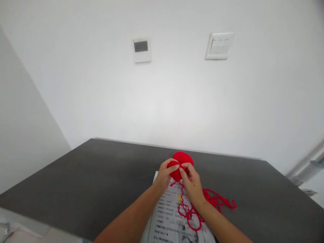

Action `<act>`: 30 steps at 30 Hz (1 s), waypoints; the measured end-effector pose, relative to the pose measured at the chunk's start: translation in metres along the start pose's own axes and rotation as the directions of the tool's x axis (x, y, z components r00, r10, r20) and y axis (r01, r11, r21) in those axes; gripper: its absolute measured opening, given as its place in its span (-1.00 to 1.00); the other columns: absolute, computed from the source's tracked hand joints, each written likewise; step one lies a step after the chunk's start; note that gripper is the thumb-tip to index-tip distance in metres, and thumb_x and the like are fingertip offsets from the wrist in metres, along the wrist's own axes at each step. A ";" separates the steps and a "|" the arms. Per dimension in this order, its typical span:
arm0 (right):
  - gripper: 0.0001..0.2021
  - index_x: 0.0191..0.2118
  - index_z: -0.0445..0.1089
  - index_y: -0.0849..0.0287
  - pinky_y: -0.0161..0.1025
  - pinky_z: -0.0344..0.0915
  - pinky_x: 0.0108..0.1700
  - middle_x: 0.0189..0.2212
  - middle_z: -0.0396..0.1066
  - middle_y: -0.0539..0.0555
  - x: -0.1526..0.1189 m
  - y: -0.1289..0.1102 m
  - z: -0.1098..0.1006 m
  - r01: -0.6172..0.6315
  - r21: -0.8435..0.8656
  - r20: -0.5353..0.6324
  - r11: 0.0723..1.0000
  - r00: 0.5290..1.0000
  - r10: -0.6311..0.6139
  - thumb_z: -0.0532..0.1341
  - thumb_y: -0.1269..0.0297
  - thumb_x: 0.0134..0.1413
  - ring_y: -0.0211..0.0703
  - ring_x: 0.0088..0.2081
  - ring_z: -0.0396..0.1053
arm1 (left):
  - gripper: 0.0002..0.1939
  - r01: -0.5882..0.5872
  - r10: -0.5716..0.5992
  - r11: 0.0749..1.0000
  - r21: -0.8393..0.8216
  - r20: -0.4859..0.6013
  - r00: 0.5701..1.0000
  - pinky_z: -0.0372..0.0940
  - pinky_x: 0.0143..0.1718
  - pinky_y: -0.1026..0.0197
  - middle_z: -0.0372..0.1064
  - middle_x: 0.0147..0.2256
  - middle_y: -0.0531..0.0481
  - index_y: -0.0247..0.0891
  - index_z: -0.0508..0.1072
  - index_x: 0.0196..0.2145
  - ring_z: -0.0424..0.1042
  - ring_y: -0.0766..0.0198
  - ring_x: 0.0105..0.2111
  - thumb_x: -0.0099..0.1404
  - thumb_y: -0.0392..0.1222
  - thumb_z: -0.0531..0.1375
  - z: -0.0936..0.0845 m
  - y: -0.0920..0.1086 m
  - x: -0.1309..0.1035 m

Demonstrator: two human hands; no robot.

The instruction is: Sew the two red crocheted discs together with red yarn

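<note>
White wall (101, 87) behind dark grey desk (88, 179), head view; wall panel (142, 50) at left, switch plate (219, 46) at right. Left hand (164, 173) and right hand (191, 182) both closed to a pinch on a red piece (174, 174), over the far end of a printed sheet (165, 219). Red rounded form (182, 157) directly behind; whether joined, cannot tell. Loose red yarn (217, 201) spreads over sheet and desk, around the right forearm.

Behind the far edge of a dark grey tabletop (101, 182) rises a white wall (162, 101) bearing a thermostat panel (142, 50) and, nearer the far right corner, a rocker light switch (219, 46). The wall's middle is brightest.
</note>
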State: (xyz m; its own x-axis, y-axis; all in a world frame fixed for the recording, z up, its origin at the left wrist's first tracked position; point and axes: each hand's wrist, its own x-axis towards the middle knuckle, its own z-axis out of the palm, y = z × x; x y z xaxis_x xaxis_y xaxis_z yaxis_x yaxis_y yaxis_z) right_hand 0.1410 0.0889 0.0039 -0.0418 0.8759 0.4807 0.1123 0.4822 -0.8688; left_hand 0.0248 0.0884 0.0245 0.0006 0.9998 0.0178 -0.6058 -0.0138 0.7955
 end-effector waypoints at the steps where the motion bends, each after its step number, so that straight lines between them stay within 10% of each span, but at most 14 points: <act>1: -0.81 -0.36 0.37 0.12 -0.21 0.28 -0.28 -0.45 0.40 0.02 -0.001 0.001 0.000 -0.004 0.007 -0.001 1.000 1.000 0.004 0.14 0.15 0.20 -0.12 -0.38 0.34 | -0.71 -0.001 0.001 1.000 0.011 -0.001 1.000 0.18 -0.39 0.31 0.41 -0.54 0.04 -0.34 0.51 -0.51 0.33 0.38 -0.52 -0.17 -0.19 0.49 0.000 0.000 0.000; 30: -0.83 -0.45 0.38 0.09 -0.32 0.26 -0.44 -0.53 0.33 -0.03 -0.012 -0.065 -0.026 0.034 0.080 0.085 0.996 0.996 -0.041 0.17 0.25 0.16 -0.22 -0.48 0.28 | -0.75 -0.036 0.023 0.993 0.116 0.112 0.993 0.14 -0.43 0.27 0.30 -0.52 0.06 -0.26 0.42 -0.56 0.23 0.36 -0.50 -0.08 -0.12 0.41 0.022 0.030 -0.037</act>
State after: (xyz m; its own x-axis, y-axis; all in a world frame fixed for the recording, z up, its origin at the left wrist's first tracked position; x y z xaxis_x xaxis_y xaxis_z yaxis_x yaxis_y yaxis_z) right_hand 0.1604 0.0470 0.0577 -0.1307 0.8538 0.5039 0.0313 0.5116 -0.8587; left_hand 0.0235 0.0506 0.0609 0.0755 0.9918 0.1035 -0.5095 -0.0509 0.8590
